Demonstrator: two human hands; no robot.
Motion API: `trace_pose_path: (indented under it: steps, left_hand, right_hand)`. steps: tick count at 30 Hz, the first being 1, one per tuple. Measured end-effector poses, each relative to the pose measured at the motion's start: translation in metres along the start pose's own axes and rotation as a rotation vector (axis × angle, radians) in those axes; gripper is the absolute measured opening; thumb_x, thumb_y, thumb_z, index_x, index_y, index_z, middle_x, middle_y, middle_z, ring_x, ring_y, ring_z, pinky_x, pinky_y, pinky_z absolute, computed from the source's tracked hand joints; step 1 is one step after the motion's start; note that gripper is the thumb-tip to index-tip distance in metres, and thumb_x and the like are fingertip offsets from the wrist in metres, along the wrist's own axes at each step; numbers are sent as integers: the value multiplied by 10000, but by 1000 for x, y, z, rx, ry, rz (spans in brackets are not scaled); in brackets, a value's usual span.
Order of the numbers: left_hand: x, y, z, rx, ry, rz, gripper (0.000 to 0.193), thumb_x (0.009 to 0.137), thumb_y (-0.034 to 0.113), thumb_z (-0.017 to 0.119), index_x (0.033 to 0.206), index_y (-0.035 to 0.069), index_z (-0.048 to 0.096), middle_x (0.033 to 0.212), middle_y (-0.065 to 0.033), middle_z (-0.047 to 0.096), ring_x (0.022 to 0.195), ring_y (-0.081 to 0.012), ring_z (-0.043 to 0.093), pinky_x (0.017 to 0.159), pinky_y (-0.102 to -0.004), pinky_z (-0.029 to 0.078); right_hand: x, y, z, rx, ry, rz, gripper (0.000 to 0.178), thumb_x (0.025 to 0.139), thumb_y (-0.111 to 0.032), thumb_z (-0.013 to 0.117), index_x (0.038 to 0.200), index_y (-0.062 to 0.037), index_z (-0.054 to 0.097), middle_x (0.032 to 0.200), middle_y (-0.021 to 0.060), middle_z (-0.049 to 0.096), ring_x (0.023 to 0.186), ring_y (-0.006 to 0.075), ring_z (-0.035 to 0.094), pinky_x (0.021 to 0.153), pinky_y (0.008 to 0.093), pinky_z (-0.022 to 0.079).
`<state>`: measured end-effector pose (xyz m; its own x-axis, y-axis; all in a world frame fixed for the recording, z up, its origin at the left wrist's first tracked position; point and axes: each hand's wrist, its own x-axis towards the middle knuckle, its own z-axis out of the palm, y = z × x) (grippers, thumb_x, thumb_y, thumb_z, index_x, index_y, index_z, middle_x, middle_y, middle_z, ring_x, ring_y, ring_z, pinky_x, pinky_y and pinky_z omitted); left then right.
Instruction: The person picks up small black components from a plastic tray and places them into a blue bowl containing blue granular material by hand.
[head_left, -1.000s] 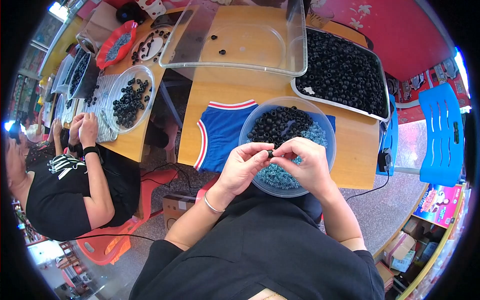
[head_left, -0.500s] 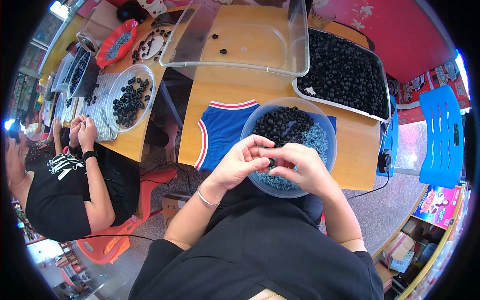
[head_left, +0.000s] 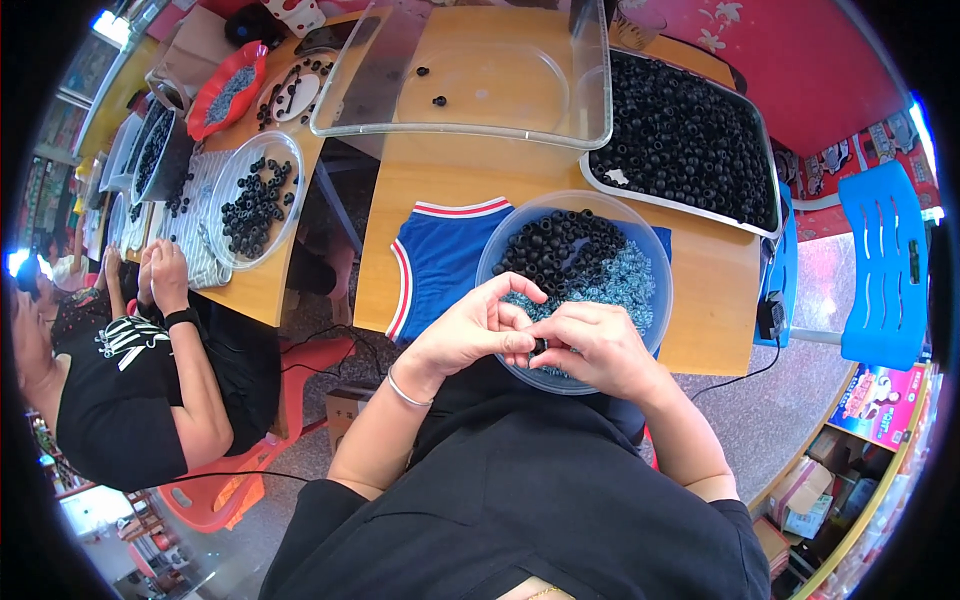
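A round clear tub (head_left: 664, 262) stands in front of me, with black ring-like plastic parts (head_left: 545, 250) heaped at its far left and small blue-grey pieces (head_left: 635, 280) at its right and near side. Over its near part my left hand (head_left: 490, 325) and my right hand (head_left: 595, 345) meet at the fingertips. Between them sits one small black plastic part (head_left: 540, 347), mostly covered by the fingers. My left thumb and fingers press on its left side; the right fingers and thumb pinch it from the right. Any blue-grey piece in the fingers is hidden.
Beyond the tub stands a large clear bin (head_left: 460, 130) with a few black parts. A white-rimmed tray (head_left: 690, 150) full of black parts is at the right. Blue cloth (head_left: 440, 250) lies under the tub. A person (head_left: 130, 390) works at left beside another clear tub (head_left: 290, 205).
My fingers have shifted slightly downward and closed more tightly round the black part. My right fingertips have curled in. The whole view has moved a little.
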<state>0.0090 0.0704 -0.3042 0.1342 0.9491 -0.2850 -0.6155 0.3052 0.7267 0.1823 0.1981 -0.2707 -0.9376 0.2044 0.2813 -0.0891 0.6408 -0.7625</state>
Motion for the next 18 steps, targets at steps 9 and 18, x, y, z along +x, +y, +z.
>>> trace_pose_path:
  steps: [9,18]
  left_hand:
    - [6,9,9,45,-64,-42,476,857,92,728,1221,22,429,820,-69,658,746,-117,669,669,-225,549]
    - [28,46,32,215,-136,10,450,864,57,708,1210,9,424,822,-76,657,744,-116,660,662,-230,532]
  right_hand:
    - [-12,3,2,123,85,62,236,733,-140,773,933,-49,685,787,70,656,711,239,645,643,337,513]
    - [-10,-2,-17,51,233,59,271,710,-140,799,947,-54,700,768,57,654,705,212,636,632,318,505]
